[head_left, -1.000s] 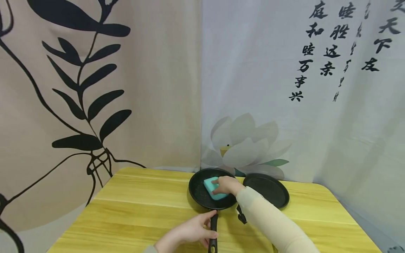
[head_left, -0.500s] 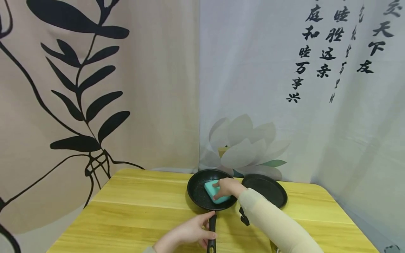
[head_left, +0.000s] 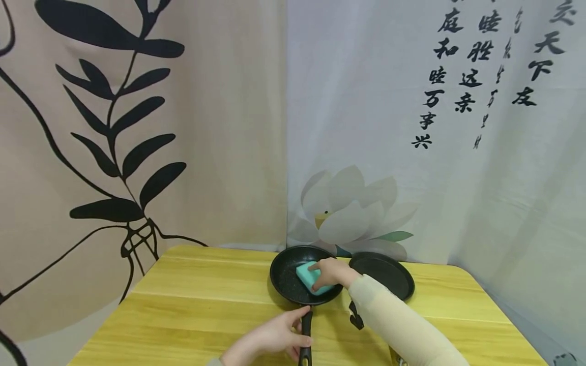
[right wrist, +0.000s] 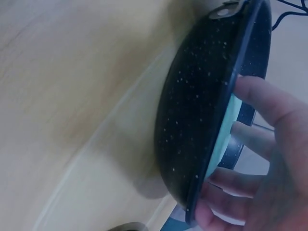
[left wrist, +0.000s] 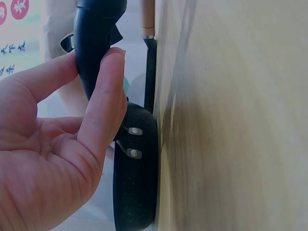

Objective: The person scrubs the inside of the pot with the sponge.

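The frying pan (head_left: 293,277), black with pale speckles, is set on the yellow wooden counter (head_left: 192,310), near the counter's far edge and just in front of the lotus flower printed on the grey backdrop (head_left: 352,213). Its handle (head_left: 305,335) is pointed toward the person, and it is grasped by the left hand (head_left: 270,340): in the left wrist view the thumb and fingers (left wrist: 103,96) are seen curled round the black handle (left wrist: 96,43), with the rivets of the pan (left wrist: 137,192) just beyond them. A teal sponge (head_left: 311,277) is lying inside the pan, toward the pan's right half, and it is held down by the right hand (head_left: 331,272), whose fingers are spread over its top and bent round its edges. In the right wrist view the pan's speckled outer wall (right wrist: 202,110) is seen edge-on, with a strip of the sponge (right wrist: 224,134) showing above the rim and the fingertips (right wrist: 216,207) resting at the rim. The right forearm is covered by a cream sleeve (head_left: 398,325). A second dark round pan (head_left: 386,274) is set just to the right of the frying pan, on the same counter, partly hidden by the sleeve. To the left of the frying pan, a beige backdrop with black leaves (head_left: 114,127) is hung behind the counter.
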{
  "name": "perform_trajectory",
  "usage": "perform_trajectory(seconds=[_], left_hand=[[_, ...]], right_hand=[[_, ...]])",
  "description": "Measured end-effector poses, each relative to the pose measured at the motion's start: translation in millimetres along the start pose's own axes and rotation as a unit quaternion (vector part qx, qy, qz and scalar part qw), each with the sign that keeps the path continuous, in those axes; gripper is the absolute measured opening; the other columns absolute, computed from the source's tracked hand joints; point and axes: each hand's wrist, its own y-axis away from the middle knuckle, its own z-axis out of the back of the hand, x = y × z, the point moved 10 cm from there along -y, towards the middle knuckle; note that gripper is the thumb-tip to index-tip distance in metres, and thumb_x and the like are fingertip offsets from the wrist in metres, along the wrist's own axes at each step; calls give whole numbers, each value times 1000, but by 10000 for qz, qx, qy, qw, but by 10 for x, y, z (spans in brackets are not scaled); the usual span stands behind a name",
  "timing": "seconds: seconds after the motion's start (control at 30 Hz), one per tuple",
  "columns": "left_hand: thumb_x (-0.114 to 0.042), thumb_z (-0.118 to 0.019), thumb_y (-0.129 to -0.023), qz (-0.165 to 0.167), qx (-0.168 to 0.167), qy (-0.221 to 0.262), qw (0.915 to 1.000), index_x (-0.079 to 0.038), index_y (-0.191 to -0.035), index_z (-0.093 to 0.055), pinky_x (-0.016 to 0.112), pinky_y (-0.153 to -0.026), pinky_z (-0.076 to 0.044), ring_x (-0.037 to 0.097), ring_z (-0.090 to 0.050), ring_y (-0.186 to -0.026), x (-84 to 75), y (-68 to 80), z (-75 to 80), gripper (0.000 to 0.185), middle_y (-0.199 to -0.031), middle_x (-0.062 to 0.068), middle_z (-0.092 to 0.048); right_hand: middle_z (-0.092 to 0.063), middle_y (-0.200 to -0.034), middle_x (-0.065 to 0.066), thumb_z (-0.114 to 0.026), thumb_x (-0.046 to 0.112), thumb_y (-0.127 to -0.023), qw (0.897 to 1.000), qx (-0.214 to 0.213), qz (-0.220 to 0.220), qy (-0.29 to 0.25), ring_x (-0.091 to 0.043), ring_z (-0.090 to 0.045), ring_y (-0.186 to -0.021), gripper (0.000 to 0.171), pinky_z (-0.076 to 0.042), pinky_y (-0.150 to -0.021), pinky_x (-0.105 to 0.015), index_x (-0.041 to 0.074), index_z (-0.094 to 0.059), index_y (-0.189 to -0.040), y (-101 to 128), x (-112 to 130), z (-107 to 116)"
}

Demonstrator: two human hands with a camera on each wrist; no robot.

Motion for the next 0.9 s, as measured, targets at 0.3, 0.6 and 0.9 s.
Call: perform_trajectory(seconds=[0.3,0.6,0.9], left_hand=[[-6,-67,-92,-64,-52,3,10000,8,-150,-24,36,-60,-59,18,-65,-65,-18,0,-2,73,-89,14,-55],[-5,-65,-93,-155,-66,55,9998,8,-150,-23,38,-62,-59,17,-64,-65,-29,-13,-6,72,-88,13,-56],[-8,-67,-92,-208,-151,-1,9997,7,-150,-25,34,-58,-58,15,-62,-60,-10,-31,9,73,-85,12,-58]], right_hand=[[-58,-133,-6,-80,43,-73,9989,-307,103,-329,-24,-57,-109,61,-49,-88,-45,28,-64,-130,43,-64,214],[-57,-134,-8,-79,42,-75,9963,-698,117,-493,-20,-54,-94,64,-47,-80,-40,27,-60,-134,131,-195,528],[-53,-139,-11,-77,43,-79,9951,-836,-82,-530,-22,-55,-98,66,-47,-79,-41,26,-55,-139,237,-428,780]])
